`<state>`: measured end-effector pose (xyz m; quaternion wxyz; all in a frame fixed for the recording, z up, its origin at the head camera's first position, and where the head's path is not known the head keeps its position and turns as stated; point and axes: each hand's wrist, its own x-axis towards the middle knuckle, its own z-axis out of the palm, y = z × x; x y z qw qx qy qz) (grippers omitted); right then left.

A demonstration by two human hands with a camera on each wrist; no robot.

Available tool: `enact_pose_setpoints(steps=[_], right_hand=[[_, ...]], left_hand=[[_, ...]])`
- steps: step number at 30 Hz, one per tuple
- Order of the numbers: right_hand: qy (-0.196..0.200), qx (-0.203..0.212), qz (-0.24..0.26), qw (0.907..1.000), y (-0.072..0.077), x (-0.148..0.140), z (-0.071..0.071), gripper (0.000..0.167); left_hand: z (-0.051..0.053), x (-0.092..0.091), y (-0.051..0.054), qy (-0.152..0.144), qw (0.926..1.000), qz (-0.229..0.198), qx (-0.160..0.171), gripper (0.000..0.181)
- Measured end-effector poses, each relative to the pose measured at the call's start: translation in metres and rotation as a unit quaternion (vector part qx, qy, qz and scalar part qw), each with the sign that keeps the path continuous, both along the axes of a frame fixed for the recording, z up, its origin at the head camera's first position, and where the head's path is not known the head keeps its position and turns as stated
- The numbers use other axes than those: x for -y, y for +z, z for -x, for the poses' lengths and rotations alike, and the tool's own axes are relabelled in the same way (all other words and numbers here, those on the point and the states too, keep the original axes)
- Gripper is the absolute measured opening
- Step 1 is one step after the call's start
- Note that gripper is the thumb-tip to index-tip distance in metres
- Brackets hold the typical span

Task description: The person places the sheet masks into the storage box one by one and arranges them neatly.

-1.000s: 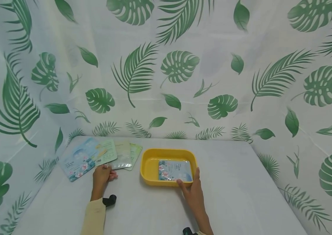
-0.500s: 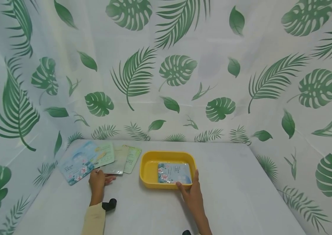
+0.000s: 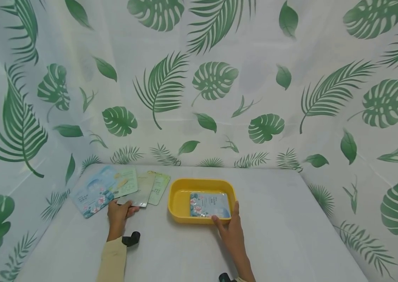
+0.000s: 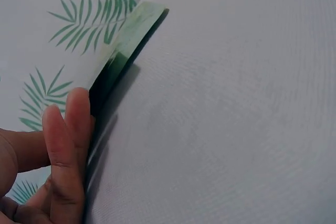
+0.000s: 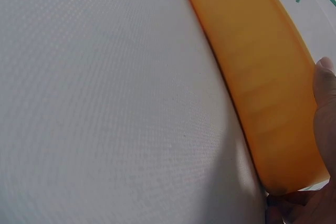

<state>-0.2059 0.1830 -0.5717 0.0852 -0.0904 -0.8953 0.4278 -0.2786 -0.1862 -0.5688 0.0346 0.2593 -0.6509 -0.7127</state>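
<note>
While the right hand grips the yellow tray — presumably steadying it — the left hand pinches the grey packet by its near edge.

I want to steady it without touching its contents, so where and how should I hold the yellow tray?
Probably the near left corner of the yellow tray, coming from the near left, thumb over the rim, fingers outside. The raised wall gives an edge to pinch; the blue packet inside lies toward the right, and the right grip holds the near right corner.
</note>
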Motion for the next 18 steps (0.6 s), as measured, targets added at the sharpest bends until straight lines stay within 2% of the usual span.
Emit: enact_pose_setpoints(steps=[5, 11, 15, 18], right_hand=[[0.002, -0.001, 0.004, 1.0000, 0.0001, -0.0007, 0.0012, 0.109], [0.002, -0.001, 0.002, 1.0000, 0.0003, -0.0008, 0.0025, 0.109], [0.001, 0.005, 0.003, 1.0000, 0.0008, 0.0000, 0.0015, 0.110], [-0.001, 0.004, 0.005, 1.0000, 0.0014, 0.0004, 0.0016, 0.110]], left_hand=[[0.0012, 0.0052, 0.0006, -0.020, 0.9996, -0.014, 0.011, 0.063], [0.0003, 0.0100, 0.0004, -0.045, 0.9988, 0.013, 0.017, 0.040], [-0.0007, 0.0099, 0.0004, -0.036, 0.9988, 0.024, 0.020, 0.024], [-0.0010, 0.0087, 0.0014, -0.025, 0.9987, 0.036, 0.023, 0.020]])
